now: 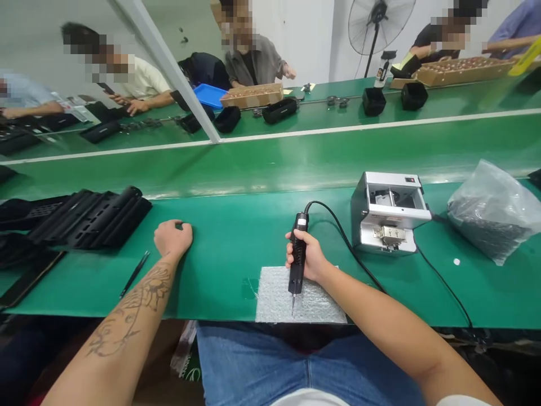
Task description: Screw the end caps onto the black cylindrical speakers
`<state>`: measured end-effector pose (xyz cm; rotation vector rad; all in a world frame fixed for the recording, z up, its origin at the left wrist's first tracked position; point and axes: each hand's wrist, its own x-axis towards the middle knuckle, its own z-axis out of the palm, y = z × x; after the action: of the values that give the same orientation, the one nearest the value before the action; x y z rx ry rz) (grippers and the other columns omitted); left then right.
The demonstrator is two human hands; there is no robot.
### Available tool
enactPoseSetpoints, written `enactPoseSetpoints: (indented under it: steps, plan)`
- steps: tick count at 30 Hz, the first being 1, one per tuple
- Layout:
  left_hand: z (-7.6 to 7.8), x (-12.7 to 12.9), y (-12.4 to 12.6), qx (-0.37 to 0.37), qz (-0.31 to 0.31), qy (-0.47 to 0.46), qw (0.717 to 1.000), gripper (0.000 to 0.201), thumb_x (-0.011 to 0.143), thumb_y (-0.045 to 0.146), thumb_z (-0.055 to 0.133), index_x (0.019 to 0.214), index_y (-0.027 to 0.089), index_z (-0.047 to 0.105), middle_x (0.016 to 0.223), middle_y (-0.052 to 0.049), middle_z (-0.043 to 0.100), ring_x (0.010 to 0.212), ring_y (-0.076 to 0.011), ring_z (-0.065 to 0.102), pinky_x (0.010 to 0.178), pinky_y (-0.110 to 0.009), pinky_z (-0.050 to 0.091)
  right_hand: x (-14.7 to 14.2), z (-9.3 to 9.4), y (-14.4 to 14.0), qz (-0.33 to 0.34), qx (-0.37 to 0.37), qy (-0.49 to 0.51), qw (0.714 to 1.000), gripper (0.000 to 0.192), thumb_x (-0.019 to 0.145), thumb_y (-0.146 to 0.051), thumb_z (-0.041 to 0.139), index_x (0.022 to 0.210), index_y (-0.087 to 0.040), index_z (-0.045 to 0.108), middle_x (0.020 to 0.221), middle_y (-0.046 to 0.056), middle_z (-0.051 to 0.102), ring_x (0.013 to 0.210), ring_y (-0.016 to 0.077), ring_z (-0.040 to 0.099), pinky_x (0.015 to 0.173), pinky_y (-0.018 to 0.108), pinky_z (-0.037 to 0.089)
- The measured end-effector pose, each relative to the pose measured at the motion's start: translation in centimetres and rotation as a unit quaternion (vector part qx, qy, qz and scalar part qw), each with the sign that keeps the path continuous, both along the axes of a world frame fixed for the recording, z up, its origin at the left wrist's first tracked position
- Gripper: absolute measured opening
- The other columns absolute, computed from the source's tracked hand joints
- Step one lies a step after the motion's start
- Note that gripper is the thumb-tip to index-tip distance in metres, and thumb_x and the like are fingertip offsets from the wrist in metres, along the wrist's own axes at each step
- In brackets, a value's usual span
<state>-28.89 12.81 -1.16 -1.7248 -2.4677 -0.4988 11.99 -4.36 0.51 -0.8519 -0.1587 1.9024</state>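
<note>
Gripping the electric screwdriver (297,255) upright in our right hand (311,260), we are touching its tip to the bubble-wrap pad (274,296); our left hand (172,237) is resting clenched on the green bench (236,237).

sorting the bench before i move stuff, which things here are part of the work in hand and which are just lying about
In hand:
right hand gripping electric screwdriver
bubble wrap pad under its bit
left hand, fisted on the table

Lying about:
black plastic parts
screw feeder
bag of parts
black pen
</note>
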Motion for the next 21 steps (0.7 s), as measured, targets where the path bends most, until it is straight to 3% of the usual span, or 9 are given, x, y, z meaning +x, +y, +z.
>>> enactPoseSetpoints:
  steps: [9,21]
  plan:
    - [-0.36,0.2,-0.22,0.018,0.008,-0.014,1.0,0.044,0.093,0.035,0.054,0.127,0.013,0.071,0.138,-0.022,0.068,0.133,-0.0394,0.059,0.118,-0.053,0.046,-0.07,-0.07,-0.38,-0.009,0.0,-0.007,1.0,0.031,0.083,-0.047,0.074,0.099,-0.023,0.065,0.062,-0.004,0.063,0.046,0.0152,0.055,0.048,0.03,0.05]
    - [-0.01,0.77,-0.66,0.008,0.013,-0.02,1.0,0.038,0.094,0.033,0.056,0.122,0.014,0.073,0.14,-0.021,0.068,0.135,-0.0365,0.058,0.118,-0.048,0.045,0.14,-0.01,-0.61,-0.017,0.005,-0.019,1.0,0.031,0.082,-0.047,0.077,0.098,-0.023,0.067,0.064,-0.002,0.063,0.047,0.0151,0.054,0.048,0.031,0.048]
